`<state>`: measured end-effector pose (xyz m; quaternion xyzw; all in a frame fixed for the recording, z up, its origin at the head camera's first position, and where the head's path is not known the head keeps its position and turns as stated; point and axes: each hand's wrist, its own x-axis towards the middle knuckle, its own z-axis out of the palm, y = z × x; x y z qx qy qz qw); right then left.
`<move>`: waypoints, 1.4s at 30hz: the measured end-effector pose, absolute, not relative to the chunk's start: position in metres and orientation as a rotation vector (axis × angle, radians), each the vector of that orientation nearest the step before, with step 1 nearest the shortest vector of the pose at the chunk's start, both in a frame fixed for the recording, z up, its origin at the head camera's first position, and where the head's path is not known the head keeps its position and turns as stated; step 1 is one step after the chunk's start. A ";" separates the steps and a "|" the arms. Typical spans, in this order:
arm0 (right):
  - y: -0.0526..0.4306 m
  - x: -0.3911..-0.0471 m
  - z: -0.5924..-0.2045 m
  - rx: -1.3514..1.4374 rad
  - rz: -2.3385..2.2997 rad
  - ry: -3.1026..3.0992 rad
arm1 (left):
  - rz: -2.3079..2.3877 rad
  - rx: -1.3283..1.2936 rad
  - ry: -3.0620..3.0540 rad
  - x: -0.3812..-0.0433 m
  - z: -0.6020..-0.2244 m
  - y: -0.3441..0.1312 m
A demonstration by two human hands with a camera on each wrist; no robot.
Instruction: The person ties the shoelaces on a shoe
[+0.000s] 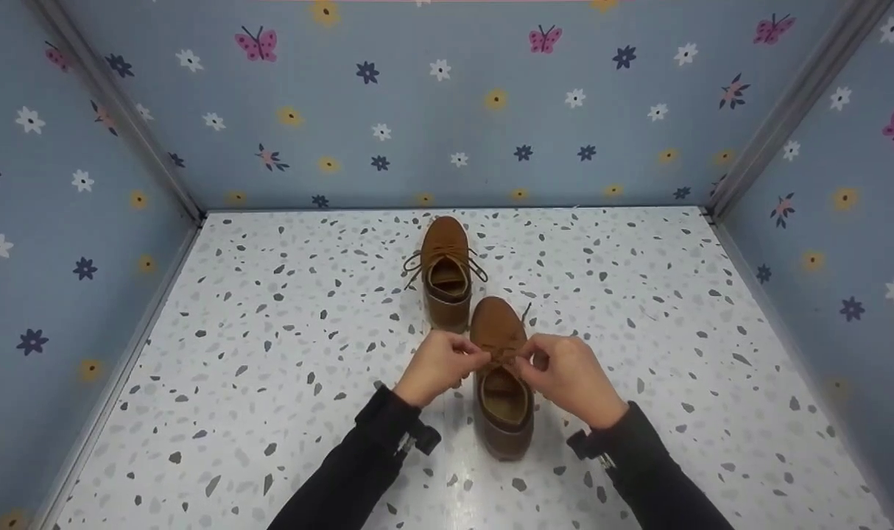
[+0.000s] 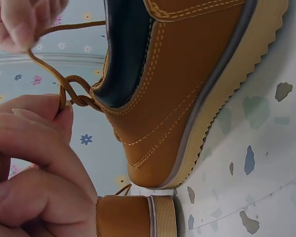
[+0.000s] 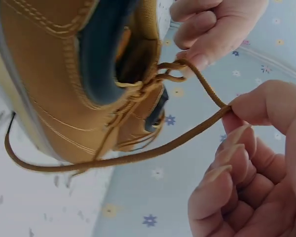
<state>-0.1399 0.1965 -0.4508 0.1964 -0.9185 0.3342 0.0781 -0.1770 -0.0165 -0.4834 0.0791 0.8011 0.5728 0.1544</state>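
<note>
A brown lace-up shoe stands on the floor between both hands, its toe pointing away from me. Over its tongue my left hand pinches a loop of the brown shoelace between thumb and forefinger. My right hand pinches another stretch of the same lace, from which a long free end hangs past the shoe's side. The lace runs from one hand to the other in the right wrist view. Ahead and slightly left is a second brown shoe, its lace in a bow with loops out to both sides.
The speckled white floor carries both shoes. A blue panel with flowers and butterflies rises behind them, and similar panels stand at the left and right.
</note>
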 end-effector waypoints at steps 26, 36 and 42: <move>0.195 -0.191 -0.474 0.793 1.260 -2.922 | 1.554 0.389 2.497 -0.183 -0.477 -0.019; 0.196 -0.192 -0.474 0.937 1.189 -2.870 | 1.572 0.387 2.490 -0.184 -0.474 -0.020; 0.194 -0.194 -0.471 0.991 1.137 -2.918 | 1.562 0.401 2.495 -0.184 -0.476 -0.019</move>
